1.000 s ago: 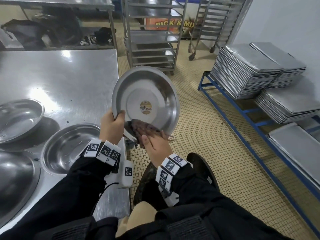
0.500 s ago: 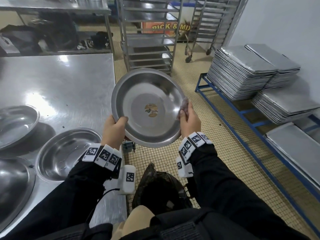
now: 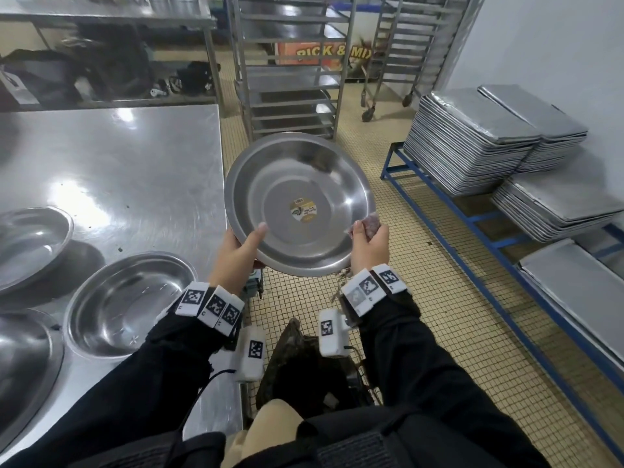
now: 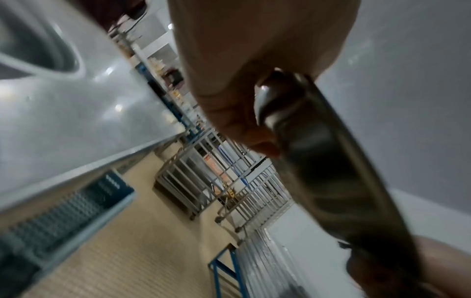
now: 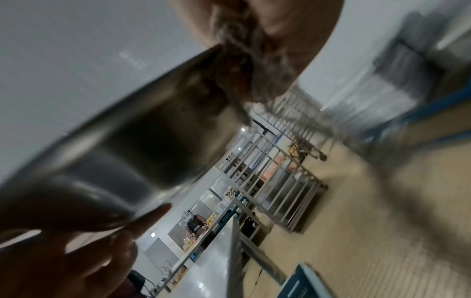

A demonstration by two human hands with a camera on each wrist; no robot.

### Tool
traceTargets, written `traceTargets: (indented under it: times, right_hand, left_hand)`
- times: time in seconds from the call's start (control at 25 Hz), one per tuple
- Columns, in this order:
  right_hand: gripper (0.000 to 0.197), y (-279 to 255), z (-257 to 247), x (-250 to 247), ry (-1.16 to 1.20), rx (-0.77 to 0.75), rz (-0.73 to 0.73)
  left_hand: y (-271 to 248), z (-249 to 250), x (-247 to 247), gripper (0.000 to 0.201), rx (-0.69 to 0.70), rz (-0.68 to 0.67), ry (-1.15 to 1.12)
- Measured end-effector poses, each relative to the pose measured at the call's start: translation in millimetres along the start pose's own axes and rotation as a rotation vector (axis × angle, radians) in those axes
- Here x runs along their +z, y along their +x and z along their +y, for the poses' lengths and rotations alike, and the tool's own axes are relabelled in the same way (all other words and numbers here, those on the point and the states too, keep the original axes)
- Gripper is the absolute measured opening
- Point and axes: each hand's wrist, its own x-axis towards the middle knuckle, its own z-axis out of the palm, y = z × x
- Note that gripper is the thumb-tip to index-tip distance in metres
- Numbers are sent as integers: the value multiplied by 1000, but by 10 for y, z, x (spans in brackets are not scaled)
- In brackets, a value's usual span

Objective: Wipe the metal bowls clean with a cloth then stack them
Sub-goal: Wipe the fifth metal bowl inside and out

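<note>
1. The left hand (image 3: 240, 248) gripped the near-left rim of the metal bowl (image 3: 297, 184), thumb lying inside the rim and fingers curled beneath, as the left wrist view confirmed. The bowl was held in the air, off the edge of the worktop (image 3: 135, 157) and above the tiled floor, tilted so that its inside faced the person.

2. The right hand (image 3: 368, 244) was closed round a bunched cloth (image 3: 366, 225) and pressed it against the bowl's rim on the side opposite the left hand; the right wrist view showed the cloth wadded between that hand and the outer wall of the bowl.

3. Judged from this, the wiping of this bowl was under way, with the rim being worked. Its inside looked bright, though a round label (image 3: 301, 211) sat at its centre; whether any dirt remained could not be told.

4. To the left of the left hand, three more bowls lay apart on the worktop: one just beside the left wrist (image 3: 125, 305), one farther left (image 3: 32, 244), and one at the near-left corner (image 3: 23, 359). None sat inside another, so no stacking had begun.

5. Whether those three had already been wiped could not be told. What remained, at least, was to finish this bowl and nest all four.
</note>
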Motion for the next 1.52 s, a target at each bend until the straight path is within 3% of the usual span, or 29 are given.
traceTargets:
  times: [0.16, 0.28, 0.44, 0.56, 0.64, 0.72, 0.84, 1.0, 1.16, 1.28, 1.4, 1.52]
  right_hand:
    - [20, 157, -105, -317, -239, -92, -244]
    - [21, 120, -85, -338, -259, -99, -306]
    - [21, 7, -47, -293, -109, -70, -201]
    - [20, -74, -35, -187, 14, -42, -113]
    - [24, -67, -41, -180, 49, -18, -54]
    - [23, 14, -109, -283, 38, 4, -47]
    - [22, 204, -284, -538, -96, -48, -132]
    - [25, 278, -479, -636, -246, -107, -247]
    - [28, 154, -459, -520, -120, -77, -112]
    - [28, -23, -322, -315, 50, 60, -38]
    - [21, -116, -266, -212, 75, 106, 1]
    - [21, -34, -334, -303, -11, 63, -75]
  left_hand:
    - [-32, 17, -254, 36, -44, -220, -267]
    - [-42, 40, -254, 41, -131, -150, -296]
    - [-24, 32, -35, 37, -54, 28, -166]
    - [-21, -116, 215, 50, -108, 73, -88]
    - [-37, -111, 322, 46, -156, 10, 3]
    - [-27, 34, 317, 37, -109, -127, 9]
    - [68, 278, 148, 42, 3, -266, -213]
    - [152, 486, 62, 35, -45, -176, -213]
    - [67, 579, 212, 33, -32, -46, -169]
    - [-9, 465, 413, 33, -23, 31, -119]
    - [-68, 289, 447, 30, -86, -19, -79]
    - [-31, 208, 232, 35, -44, -164, -74]
